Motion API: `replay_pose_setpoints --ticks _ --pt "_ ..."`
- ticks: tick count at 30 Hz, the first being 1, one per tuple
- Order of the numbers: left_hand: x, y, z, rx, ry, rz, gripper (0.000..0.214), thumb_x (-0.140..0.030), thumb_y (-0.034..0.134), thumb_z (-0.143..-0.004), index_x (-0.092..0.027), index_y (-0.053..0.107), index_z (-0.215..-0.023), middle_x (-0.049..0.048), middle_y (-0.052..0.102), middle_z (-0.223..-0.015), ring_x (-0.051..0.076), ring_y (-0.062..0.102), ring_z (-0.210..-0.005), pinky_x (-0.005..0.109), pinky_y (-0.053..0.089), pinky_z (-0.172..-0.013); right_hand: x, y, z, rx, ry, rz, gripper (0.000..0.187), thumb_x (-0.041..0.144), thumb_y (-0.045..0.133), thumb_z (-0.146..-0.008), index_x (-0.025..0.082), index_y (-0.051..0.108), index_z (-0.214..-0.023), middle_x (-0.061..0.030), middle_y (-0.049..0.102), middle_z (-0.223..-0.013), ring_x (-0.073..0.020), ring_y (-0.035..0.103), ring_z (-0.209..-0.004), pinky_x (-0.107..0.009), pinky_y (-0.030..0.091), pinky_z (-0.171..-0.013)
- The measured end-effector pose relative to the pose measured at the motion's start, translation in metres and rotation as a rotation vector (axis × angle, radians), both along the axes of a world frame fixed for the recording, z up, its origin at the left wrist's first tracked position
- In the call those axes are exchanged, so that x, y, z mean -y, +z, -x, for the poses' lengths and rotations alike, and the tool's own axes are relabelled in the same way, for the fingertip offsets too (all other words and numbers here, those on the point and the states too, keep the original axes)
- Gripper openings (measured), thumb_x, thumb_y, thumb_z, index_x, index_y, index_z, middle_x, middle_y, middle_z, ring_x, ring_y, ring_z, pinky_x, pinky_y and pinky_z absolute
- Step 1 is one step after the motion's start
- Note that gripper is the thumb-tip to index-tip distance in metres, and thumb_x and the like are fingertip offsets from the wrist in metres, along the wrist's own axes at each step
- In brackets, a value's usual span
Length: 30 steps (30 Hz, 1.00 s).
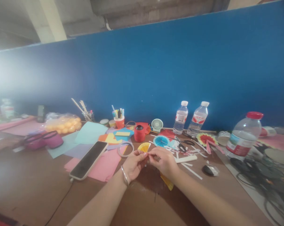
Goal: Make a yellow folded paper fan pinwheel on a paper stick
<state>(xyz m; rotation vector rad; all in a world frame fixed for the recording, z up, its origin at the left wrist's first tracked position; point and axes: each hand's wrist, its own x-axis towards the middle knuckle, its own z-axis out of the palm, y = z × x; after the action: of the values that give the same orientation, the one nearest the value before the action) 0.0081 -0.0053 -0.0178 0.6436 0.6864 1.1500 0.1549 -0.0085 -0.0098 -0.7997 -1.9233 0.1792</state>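
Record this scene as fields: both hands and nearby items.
Left hand: holds a small yellow pleated paper fan
Right hand: fingertips at the fan's lower end; grip unclear
Left of hands: white-edged, black-screened phone, overlapping pink paper
Beyond hands: red dark-topped cylinder, round blue pleated paper rosette
Right side: red-capped clear plastic bottle

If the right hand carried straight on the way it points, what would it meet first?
Probably the left hand, which holds the yellow pleated fan, though depth is unclear.
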Motion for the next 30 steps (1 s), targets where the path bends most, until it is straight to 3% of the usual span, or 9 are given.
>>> replay_pose_setpoints --ticks 8,24,30 --pt "-0.0004 0.0005 -0.0008 -0.006 0.003 -0.003 0.014 -0.007 0.068 -0.059 -0.011 0.058 -0.067 -0.0002 0.06 -0.062 0.007 0.056 -0.059 0.016 0.046 -0.059 -0.0026 0.0002 -0.0016 -0.053 0.035 0.138 0.011 0.017 0.051 -0.073 0.019 0.062 -0.073 -0.0022 0.062 -0.068 -0.0127 0.056 -0.062 -0.023 0.045 -0.058" --pt "0.0029 0.0006 -0.0048 -0.001 0.064 -0.012 0.017 -0.007 0.07 -0.056 -0.01 0.057 -0.068 0.001 0.06 -0.065 0.007 0.056 -0.06 0.018 0.046 -0.06 -0.0008 0.0038 -0.0019 -0.013 0.012 0.097 0.012 0.017 0.051 -0.072 0.019 0.063 -0.071 -0.0023 0.062 -0.066 -0.0128 0.055 -0.06 -0.025 0.044 -0.058" --pt "0.0049 0.0053 -0.0048 -0.001 0.082 -0.002 0.018 -0.006 0.07 -0.055 -0.01 0.055 -0.063 0.0 0.058 -0.059 0.008 0.056 -0.056 0.017 0.046 -0.056 -0.0001 0.0034 -0.0012 -0.043 -0.005 0.196 0.012 0.017 0.052 -0.071 0.019 0.064 -0.07 -0.0011 0.061 -0.063 -0.0116 0.054 -0.056 -0.023 0.043 -0.054"
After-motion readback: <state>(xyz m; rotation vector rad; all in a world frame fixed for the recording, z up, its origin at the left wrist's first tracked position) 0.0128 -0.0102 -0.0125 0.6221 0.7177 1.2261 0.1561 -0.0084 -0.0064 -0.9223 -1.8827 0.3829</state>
